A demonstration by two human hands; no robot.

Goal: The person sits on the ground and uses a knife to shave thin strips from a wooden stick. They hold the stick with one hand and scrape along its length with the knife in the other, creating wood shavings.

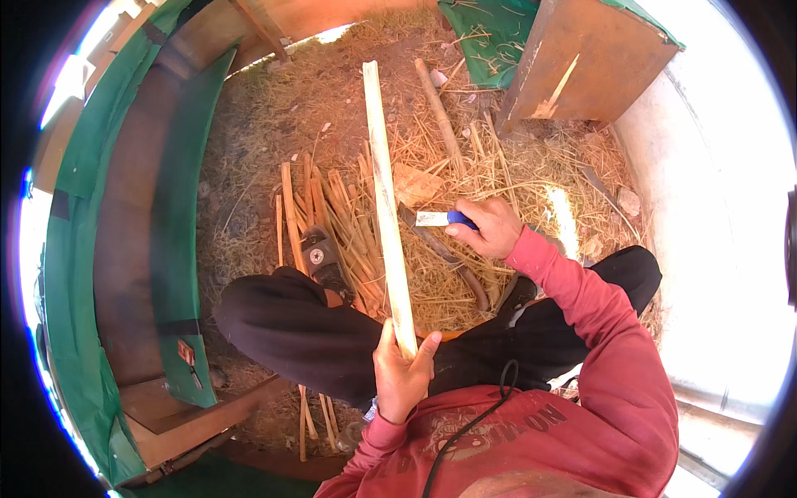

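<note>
My left hand (400, 375) is closed around the lower end of a long, pale split wooden stick (383, 183). The stick rises away from me, tilted slightly to the left at its far end. In my right hand (496, 227) is a short blue-handled blade (435, 218), its light, broad end pointing left toward the stick. A gap lies between blade and stick. Below the right hand, a curved dark tool with a brown handle (471, 280) rests on the straw. Split sticks (357, 228) lie in a pile beyond my crossed legs, beside a dark sandal (322, 253).
Straw and wood shavings (432, 295) cover the ground. Farther off lie a round pole (440, 116) and a flat wood piece (415, 184). A brown board (585, 62) stands at the back right. Green-covered panels (178, 216) line the left, and a pale wall (706, 183) the right.
</note>
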